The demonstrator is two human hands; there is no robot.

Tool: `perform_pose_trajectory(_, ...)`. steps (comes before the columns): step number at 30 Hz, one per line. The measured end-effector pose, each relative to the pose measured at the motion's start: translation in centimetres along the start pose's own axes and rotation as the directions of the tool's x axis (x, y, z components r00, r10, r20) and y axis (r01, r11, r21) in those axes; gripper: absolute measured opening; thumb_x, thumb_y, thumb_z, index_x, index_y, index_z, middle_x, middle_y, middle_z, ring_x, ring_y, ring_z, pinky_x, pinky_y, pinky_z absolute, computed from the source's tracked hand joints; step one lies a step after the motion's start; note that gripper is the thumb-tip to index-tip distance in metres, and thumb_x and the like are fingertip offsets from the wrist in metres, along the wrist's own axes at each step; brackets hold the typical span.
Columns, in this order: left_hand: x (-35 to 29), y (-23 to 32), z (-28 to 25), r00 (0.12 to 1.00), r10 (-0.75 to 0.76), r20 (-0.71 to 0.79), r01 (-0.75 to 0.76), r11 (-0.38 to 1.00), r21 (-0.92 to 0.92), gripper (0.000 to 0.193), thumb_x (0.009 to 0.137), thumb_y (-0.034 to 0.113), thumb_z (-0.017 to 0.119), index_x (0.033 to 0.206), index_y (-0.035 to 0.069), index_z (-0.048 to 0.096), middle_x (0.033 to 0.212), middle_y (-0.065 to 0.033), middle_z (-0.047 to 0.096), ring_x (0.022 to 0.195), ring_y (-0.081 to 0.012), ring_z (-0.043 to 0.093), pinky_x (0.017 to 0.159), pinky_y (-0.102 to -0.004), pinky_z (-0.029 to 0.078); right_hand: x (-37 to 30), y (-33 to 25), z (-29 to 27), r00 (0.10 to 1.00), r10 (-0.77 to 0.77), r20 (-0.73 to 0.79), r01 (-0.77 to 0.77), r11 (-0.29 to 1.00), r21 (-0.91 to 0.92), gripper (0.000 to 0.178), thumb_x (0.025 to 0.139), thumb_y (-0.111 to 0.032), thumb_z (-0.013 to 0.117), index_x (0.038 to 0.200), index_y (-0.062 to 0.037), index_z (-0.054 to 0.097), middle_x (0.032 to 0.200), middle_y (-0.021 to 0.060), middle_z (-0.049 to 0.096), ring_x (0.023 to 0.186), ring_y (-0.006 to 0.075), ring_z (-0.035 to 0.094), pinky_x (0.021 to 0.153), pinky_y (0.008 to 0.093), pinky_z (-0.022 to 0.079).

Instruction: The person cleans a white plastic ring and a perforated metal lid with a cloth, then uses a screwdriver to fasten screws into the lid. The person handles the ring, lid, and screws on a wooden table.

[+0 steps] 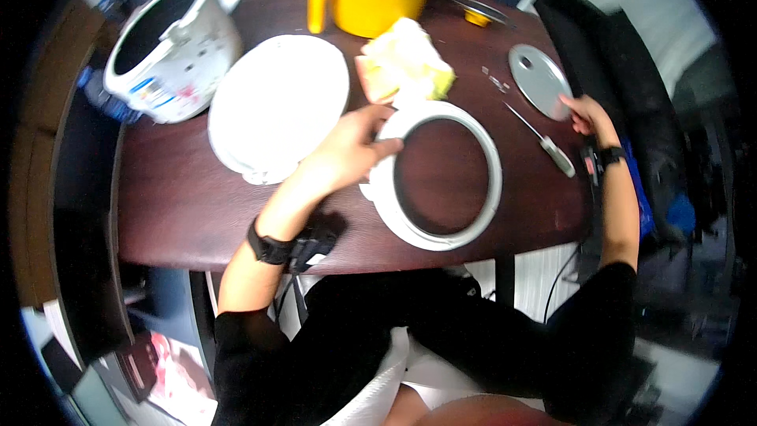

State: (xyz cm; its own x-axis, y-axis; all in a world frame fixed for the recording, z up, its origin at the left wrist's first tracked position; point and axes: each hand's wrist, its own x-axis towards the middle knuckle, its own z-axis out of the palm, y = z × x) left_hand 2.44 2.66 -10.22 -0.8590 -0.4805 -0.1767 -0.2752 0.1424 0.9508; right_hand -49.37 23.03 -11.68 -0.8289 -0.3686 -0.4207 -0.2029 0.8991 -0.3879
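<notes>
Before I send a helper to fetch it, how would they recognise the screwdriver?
At the right end of the dark brown table, the right hand touches a round silver disc. Just nearer the wearer lies the screwdriver. Its thin shaft and pale handle set it apart from the disc.

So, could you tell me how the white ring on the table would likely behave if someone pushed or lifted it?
The white ring is probably light for its size, since its centre is open and shows the tabletop. It seems likely to hold its shape, as its rim looks smoothly round. Lying flat, it would probably slide rather than tip.
</notes>
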Motion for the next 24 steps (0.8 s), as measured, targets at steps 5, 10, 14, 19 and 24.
perform_pose_trajectory(5,0.7,-1.5,0.2,0.984,0.175,-0.028,-0.164,0.959,0.229,0.044,0.085,0.018,0.064,0.123,-0.001,0.051,0.095,-0.0160,0.065,0.080,-0.0227,0.064,0.071,-0.0321,0.051,2.0,3.0,-1.0,0.990,0.095,0.107,-0.109,0.985,0.135,0.048,0.074,-0.052,0.073,0.063,-0.0137,0.047,0.053,-0.0015,0.049,0.042,0.0121,0.052,0.038,0.0267,0.041)
perform_pose_trajectory(10,-0.9,0.5,-0.5,0.997,0.074,0.006,-0.073,0.952,0.297,0.056,0.086,0.031,0.062,0.128,-0.003,0.046,0.107,-0.0262,0.062,0.103,-0.0373,0.061,0.089,-0.0392,0.047,0.8,2.3,-1.1,0.958,-0.274,0.084,0.098,0.589,0.802,0.021,0.085,-0.029,0.066,0.086,-0.0104,0.056,0.069,-0.0019,0.057,0.058,0.0101,0.059,0.049,0.0219,0.045)
perform_pose_trajectory(14,-0.9,0.5,-0.9,0.990,0.139,0.025,-0.139,0.933,0.331,0.053,0.087,0.032,0.061,0.125,-0.003,0.049,0.105,-0.0234,0.063,0.099,-0.0362,0.061,0.090,-0.0383,0.046,1.3,2.8,-3.9,0.872,-0.489,-0.004,0.190,0.332,0.924,0.013,0.089,-0.020,0.062,0.093,-0.0088,0.058,0.082,-0.0020,0.061,0.072,0.0096,0.061,0.057,0.0208,0.048)
perform_pose_trajectory(19,-3.7,2.4,-3.3,0.973,0.181,0.147,-0.211,0.951,0.227,0.039,0.090,0.027,0.057,0.117,-0.001,0.057,0.099,-0.0162,0.066,0.091,-0.0244,0.063,0.083,-0.0322,0.049,-7.0,-2.8,-3.8,0.829,-0.529,-0.180,0.366,0.271,0.890,0.025,0.091,-0.021,0.060,0.107,-0.0025,0.057,0.109,0.0050,0.062,0.097,0.0142,0.060,0.087,0.0291,0.049)
perform_pose_trajectory(24,-8.5,0.8,-9.5,0.947,0.192,-0.259,-0.196,0.981,0.009,0.027,0.093,0.016,0.053,0.113,-0.001,0.060,0.096,-0.0083,0.067,0.089,-0.0147,0.063,0.078,-0.0273,0.050,-19.0,-13.4,2.6,0.757,-0.642,-0.122,0.353,0.244,0.903,0.026,0.093,-0.022,0.057,0.111,-0.0028,0.055,0.109,0.0079,0.061,0.100,0.0167,0.059,0.087,0.0321,0.048)
